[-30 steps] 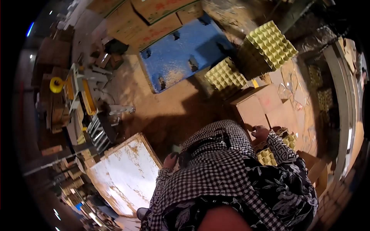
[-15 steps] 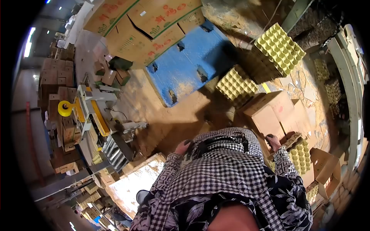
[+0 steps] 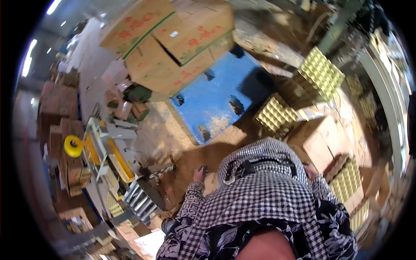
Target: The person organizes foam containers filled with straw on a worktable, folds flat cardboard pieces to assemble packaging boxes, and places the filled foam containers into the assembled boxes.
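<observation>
My left hand (image 3: 199, 174) hangs beside the checked apron (image 3: 255, 190), dark at the fingertips. It looks loosely open, and I see nothing in it. On the other side of the apron, my right hand (image 3: 310, 170) is close to a cardboard carton (image 3: 313, 141); its fingers are blurred and partly hidden. Just right of that hand stands a stack of yellowish egg trays (image 3: 346, 180). Ahead are a shorter stack of egg trays (image 3: 277, 113) and a taller one (image 3: 321, 74), both beside a blue pallet (image 3: 219, 97).
Large printed cartons (image 3: 173, 43) are piled on the pallet's far side. To my left stand a yellow-and-grey machine (image 3: 108, 151) and a roller conveyor (image 3: 141, 199). Scrap boxes (image 3: 128, 99) lie on the floor. A curved pale rail (image 3: 388, 99) runs along the right.
My view has shifted, so the pallet and cartons sit lower. My left hand has moved out from the apron, and my right hand is more hidden beside the carton.
</observation>
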